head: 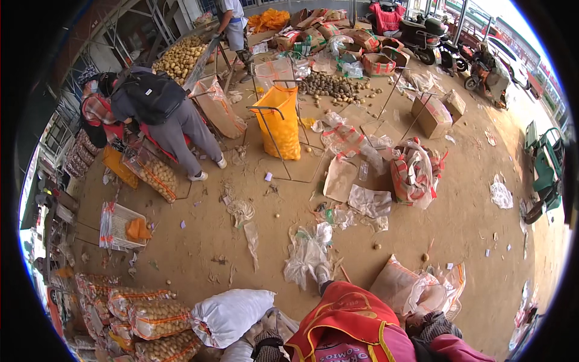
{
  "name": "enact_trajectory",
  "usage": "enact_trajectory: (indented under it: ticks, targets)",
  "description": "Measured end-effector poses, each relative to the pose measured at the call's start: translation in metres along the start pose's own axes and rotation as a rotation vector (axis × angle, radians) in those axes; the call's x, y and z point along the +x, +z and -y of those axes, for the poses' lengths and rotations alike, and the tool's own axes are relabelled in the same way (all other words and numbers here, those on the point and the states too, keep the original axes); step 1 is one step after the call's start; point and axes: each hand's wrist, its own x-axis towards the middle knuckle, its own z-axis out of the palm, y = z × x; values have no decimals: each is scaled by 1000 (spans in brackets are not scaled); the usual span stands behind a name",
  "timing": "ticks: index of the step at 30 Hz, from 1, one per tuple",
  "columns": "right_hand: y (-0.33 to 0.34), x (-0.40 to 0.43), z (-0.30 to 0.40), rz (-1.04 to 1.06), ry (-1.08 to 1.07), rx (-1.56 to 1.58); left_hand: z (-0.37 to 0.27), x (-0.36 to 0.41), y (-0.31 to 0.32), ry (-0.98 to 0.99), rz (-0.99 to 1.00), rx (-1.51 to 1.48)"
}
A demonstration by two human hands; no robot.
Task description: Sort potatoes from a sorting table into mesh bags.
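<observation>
My left hand is low in the picture, against the near end of a full white sack lying on its side. Its fingers are too small and shaded to tell whether they grip the sack. On the other side of my red apron, my right hand is at the near edge of a pale mesh sack with orange stripes. That sack lies crumpled on the ground, and its folds partly hide my fingers. Crumpled clear plastic lies around my foot.
Filled potato sacks are stacked at lower left, near a white basket. An orange bag hangs in a metal frame. Two people bend over a potato sack; another person stands by a potato-filled sorting table. Cartons and loose potatoes lie beyond.
</observation>
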Motion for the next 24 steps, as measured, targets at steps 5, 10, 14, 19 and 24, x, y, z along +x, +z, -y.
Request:
enact_trajectory:
  ticks: [5,10,14,19,24]
  targets:
    - [-76,-2,275,-376,-370,-28,-157,-27,95,-219,253,124]
    - [-165,-44,549,-447,-775,-44,-124,115,93,-209,338,419]
    - [-210,-40,666,-475,-842,-115,-288,204,192,-179,137,416]
    - [-260,-26,689,-261,-565,-18,-475,356,303,210,-231,448]
    - [-296,43,609,-358,-201,375,-712,402,467,883,-421,662]
